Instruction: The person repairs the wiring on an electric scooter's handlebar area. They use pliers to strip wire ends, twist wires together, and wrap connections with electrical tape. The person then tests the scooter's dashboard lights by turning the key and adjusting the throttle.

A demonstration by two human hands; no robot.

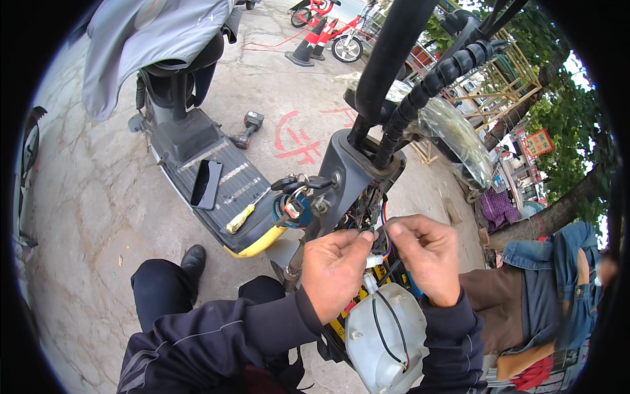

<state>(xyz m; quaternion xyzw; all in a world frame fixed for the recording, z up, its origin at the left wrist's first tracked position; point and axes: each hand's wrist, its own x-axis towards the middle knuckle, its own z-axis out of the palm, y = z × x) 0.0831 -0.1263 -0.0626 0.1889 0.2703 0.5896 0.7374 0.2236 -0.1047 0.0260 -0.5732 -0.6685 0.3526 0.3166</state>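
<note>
My left hand (pixel 336 270) is closed in a pinch on dark thin wires at the opened front of an electric scooter. Just to its right, my right hand (pixel 426 257) pinches at the same wire bundle (pixel 386 244), where red and blue strands show. The exact strands between the fingertips are partly hidden. Below the hands hangs a whitish translucent lamp housing (pixel 382 338), with a black cable looping over it. A white plug connector (pixel 371 282) sits at its top. The grey steering column cover (pixel 341 177) stands above, with keys (pixel 295 182) beside it.
On the scooter's footboard (pixel 226 172) lie a phone (pixel 207 185) and a yellow-handled screwdriver (pixel 241 218). A cordless drill (pixel 248 129) rests on the pavement beyond. Traffic cones (pixel 308 44) and a red bike (pixel 341 39) stand far off. A person in denim (pixel 558 282) is at the right.
</note>
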